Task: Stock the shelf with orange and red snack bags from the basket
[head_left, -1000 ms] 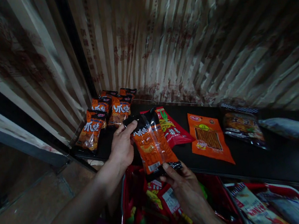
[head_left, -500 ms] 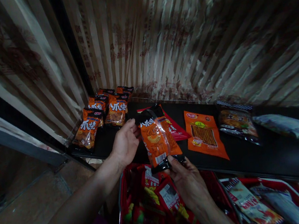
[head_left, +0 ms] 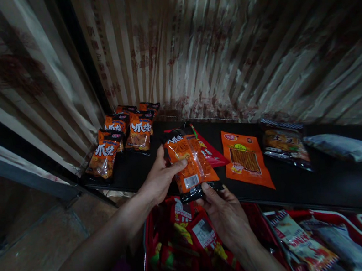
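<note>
Between my two hands is an orange and black snack bag (head_left: 188, 157), its barcode side facing me, held above the front edge of the shelf. My left hand (head_left: 158, 176) grips its left side, thumb laid across the front. At the bottom black seal, my right hand (head_left: 223, 211) pinches the bag. Behind it, a red snack bag (head_left: 217, 157) lies partly hidden on the black shelf (head_left: 178, 119). Several matching orange and black bags (head_left: 140, 130) stand grouped at the shelf's left end.
An orange flat packet (head_left: 245, 161), a dark snack bag (head_left: 284, 143) and a pale bag (head_left: 339, 148) lie rightward along the shelf. Below are a red basket (head_left: 146, 261) of red packets and another basket (head_left: 346, 221) of bags. A pleated curtain (head_left: 167, 54) hangs behind.
My left hand has moved from beside the snack bag onto it, its thumb now across the front. My right hand keeps its hold on the bottom seal.
</note>
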The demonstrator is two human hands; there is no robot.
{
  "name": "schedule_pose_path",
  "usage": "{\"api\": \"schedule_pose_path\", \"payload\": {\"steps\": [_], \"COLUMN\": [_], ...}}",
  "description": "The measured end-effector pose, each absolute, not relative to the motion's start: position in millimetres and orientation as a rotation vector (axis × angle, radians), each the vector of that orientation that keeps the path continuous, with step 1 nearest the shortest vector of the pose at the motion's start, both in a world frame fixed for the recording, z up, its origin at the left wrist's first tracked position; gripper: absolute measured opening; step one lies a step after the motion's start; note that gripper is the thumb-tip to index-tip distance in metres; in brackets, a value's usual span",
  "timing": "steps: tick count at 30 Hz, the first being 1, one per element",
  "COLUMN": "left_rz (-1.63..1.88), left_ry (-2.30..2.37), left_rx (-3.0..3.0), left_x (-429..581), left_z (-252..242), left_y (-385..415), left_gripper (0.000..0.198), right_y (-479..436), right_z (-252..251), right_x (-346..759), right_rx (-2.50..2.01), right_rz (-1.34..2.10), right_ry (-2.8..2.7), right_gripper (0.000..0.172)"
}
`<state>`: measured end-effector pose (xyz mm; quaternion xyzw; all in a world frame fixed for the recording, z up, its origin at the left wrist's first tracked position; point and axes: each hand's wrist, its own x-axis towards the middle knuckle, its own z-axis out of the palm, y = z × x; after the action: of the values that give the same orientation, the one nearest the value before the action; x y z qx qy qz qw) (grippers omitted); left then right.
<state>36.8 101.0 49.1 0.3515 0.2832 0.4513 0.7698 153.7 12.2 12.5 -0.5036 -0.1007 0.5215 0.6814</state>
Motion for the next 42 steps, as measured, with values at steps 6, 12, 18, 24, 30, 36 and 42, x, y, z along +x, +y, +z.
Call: {"api": "schedule_pose_path", "payload": {"steps": [6,12,18,24,30,36,42], "left_rz": [1.001,1.018,1.024,1.006,1.021,1.041,1.049], "left_ry": [0.614,0.562,0.537,0.507,0.510,0.510,0.528], "left_rx": [0.739,0.703,0.670,0.667,0.692,0.678,0.674], "left_x": [37.7,36.8,35.1,35.3,36.3,36.2,37.2], "left_z": [46.5,45.2,43.1,44.1,41.4,41.8,41.4], "left_y": [99.5,100.8,100.7,98.4,99.3,99.0,97.5], "left_gripper": [0.054,0.054,0.053,0.061,0.058,0.060,0.058], "right_y": [12.0,13.3,12.6,12.3,13.5,15.8,12.1], "right_z": [16.1,19.0,20.2,19.3,16.9,10.9,9.9], "right_x": [151.7,150.6,150.5,152.6,154.6,159.7,167.4], "right_rx": [-1.157,-1.170,-1.179,-1.192,-1.204,-1.244,-1.490], "right_rz": [1.136,1.099,1.064,1.030,1.017,0.979,0.400], "right_ry": [-0.280,-0.301,-0.331,-0.393,-0.403,-0.458,-1.049], "right_gripper": [0.033,0.033,0.033,0.031,0.032,0.042,0.055]}}
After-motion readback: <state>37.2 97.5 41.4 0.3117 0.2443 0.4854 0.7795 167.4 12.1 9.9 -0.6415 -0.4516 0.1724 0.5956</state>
